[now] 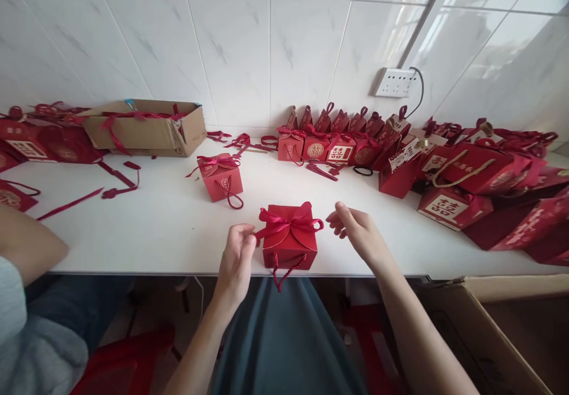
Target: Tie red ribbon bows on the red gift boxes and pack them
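A red gift box (291, 245) with a red ribbon bow (288, 223) on top stands upright at the table's front edge, its twisted cord handle hanging down in front. At the box's left side, my left hand (237, 258) has its thumb and fingers closed on the left end of the ribbon. To the right of the bow, my right hand (355, 229) is apart from the box, fingers loosely bent and holding nothing. Behind and to the left sits a smaller red box (221, 181) with a bow and cord handle.
Many red gift boxes (444, 208) crowd the right side, with a row along the wall. An open cardboard box (142, 137) holds ribbons at the back left. Ribbon pieces lie around. Another person's arm (31, 244) rests at the left edge. A large carton (511, 335) stands lower right.
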The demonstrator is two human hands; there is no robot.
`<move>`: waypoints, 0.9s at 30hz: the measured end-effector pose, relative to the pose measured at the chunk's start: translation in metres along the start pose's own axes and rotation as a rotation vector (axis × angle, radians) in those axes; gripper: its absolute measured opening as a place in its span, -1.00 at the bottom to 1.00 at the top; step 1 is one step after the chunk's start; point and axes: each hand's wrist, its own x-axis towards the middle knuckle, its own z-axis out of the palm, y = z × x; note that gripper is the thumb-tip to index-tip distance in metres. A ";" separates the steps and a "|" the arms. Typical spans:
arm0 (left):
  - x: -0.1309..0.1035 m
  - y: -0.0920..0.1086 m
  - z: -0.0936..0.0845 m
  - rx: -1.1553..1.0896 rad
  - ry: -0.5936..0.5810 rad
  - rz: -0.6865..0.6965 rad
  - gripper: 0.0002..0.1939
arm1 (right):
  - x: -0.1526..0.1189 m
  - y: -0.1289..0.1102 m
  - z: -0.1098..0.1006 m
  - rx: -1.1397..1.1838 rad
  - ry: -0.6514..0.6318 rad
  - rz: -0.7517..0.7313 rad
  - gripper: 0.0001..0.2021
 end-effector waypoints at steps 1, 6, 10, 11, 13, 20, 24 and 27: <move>0.004 0.004 -0.002 0.024 -0.085 -0.066 -0.63 | 0.010 -0.004 0.002 -0.043 -0.037 0.004 -0.41; 0.015 0.009 -0.001 -0.155 -0.320 -0.186 -0.61 | 0.037 -0.012 0.028 -0.024 -0.248 -0.050 -0.52; 0.022 0.003 0.001 -0.245 -0.401 -0.140 -0.65 | 0.041 -0.009 0.039 0.078 -0.195 -0.121 -0.63; 0.023 0.001 0.000 -0.255 -0.416 -0.140 -0.66 | 0.042 -0.008 0.039 0.099 -0.194 -0.093 -0.64; 0.027 -0.001 0.000 -0.278 -0.419 -0.147 -0.67 | 0.045 -0.008 0.039 0.155 -0.209 -0.027 -0.59; 0.027 0.002 0.013 -0.497 -0.294 -0.243 -0.62 | 0.051 -0.013 0.049 0.417 -0.151 -0.050 -0.67; 0.027 0.003 0.014 -0.558 -0.258 -0.272 -0.63 | 0.051 -0.008 0.039 0.499 -0.044 -0.072 -0.65; 0.033 -0.001 -0.013 -0.711 -0.069 -0.256 -0.61 | 0.054 0.001 0.005 0.605 0.209 -0.083 -0.61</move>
